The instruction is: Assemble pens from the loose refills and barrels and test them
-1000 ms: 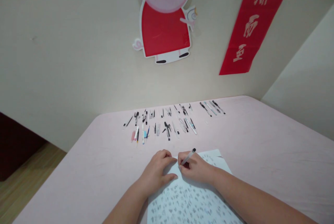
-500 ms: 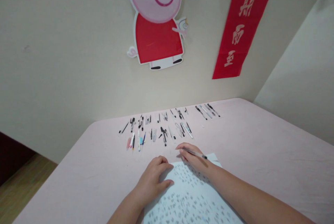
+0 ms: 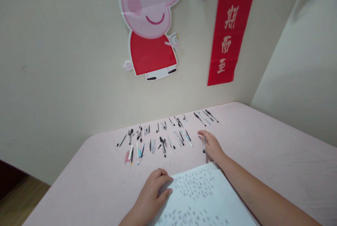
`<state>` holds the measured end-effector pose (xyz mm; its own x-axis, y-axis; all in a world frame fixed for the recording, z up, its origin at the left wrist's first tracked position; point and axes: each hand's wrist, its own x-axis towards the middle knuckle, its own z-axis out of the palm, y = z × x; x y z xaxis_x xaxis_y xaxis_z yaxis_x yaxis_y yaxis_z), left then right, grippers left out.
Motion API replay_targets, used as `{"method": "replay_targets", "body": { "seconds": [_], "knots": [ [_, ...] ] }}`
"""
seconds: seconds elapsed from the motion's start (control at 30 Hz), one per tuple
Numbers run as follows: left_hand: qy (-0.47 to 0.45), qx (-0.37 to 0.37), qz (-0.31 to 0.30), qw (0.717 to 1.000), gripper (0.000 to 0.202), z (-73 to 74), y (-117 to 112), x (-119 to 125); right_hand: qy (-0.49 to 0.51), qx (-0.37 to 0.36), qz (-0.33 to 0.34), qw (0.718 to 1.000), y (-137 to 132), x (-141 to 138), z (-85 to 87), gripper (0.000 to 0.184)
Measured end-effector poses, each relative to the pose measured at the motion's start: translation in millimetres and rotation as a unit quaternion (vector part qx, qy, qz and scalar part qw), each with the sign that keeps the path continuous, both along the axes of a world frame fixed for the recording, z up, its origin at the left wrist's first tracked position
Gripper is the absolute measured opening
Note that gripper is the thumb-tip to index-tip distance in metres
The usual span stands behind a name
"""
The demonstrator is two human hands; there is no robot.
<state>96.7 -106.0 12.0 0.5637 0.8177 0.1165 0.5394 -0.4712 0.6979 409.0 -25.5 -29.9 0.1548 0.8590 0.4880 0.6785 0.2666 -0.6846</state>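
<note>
My left hand (image 3: 154,194) lies at the left edge of a white sheet of paper (image 3: 229,194) covered with rows of small dark handwriting; its thumb and fingers are apart. My right hand (image 3: 212,145) is beyond the sheet's top right corner, closed around a clear pen (image 3: 204,145) with a dark end. That pen points away from me, and its tip is hidden by the fingers. To the left of this hand lies a light blue and white pen part (image 3: 187,139), among rows of dismantled pens, refills and caps.
Several whole pens (image 3: 207,117) lie together at the back right of the pink tabletop (image 3: 265,141). Pink, white and blue pen parts (image 3: 129,154) sit at the front left of the rows. Behind the table stands a wall with a cartoon pig cutout (image 3: 152,53) and a red banner (image 3: 229,29).
My right hand has moved off the sheet, forward and to the right, with the pen in it. The left hand stays on the paper's edge. The view has tilted up slightly.
</note>
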Motion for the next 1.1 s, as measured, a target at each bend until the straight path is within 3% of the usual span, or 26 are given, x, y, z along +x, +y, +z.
{"method": "replay_targets", "body": {
  "seconds": [0.2,0.33,0.6,0.83,1.0,1.1],
  "knots": [
    [-0.007,0.008,0.007,1.0,0.02,-1.2,0,0,-0.119,-0.113,-0.014,0.986,8,8,-8.1,0.038],
    [-0.008,0.015,0.01,1.0,0.017,-2.5,2,0,-0.15,-0.132,0.002,0.98,7,4,-6.3,0.041],
    [-0.032,0.027,0.011,0.999,0.022,-5.5,4,-2,-0.125,-0.119,0.004,0.985,4,2,-0.9,0.041],
    [-0.062,0.063,0.053,0.995,0.025,-6.6,5,-4,-0.007,-0.106,0.002,0.994,2,4,-1.9,0.041],
    [-0.07,0.085,0.064,0.992,0.024,-6.5,6,-3,0.068,-0.05,0.041,0.996,-9,-15,19.4,0.036],
    [-0.075,0.091,0.073,0.99,0.022,-5.1,6,-3,0.088,-0.062,0.124,0.986,-28,-44,44.2,0.034]
  ]
}}
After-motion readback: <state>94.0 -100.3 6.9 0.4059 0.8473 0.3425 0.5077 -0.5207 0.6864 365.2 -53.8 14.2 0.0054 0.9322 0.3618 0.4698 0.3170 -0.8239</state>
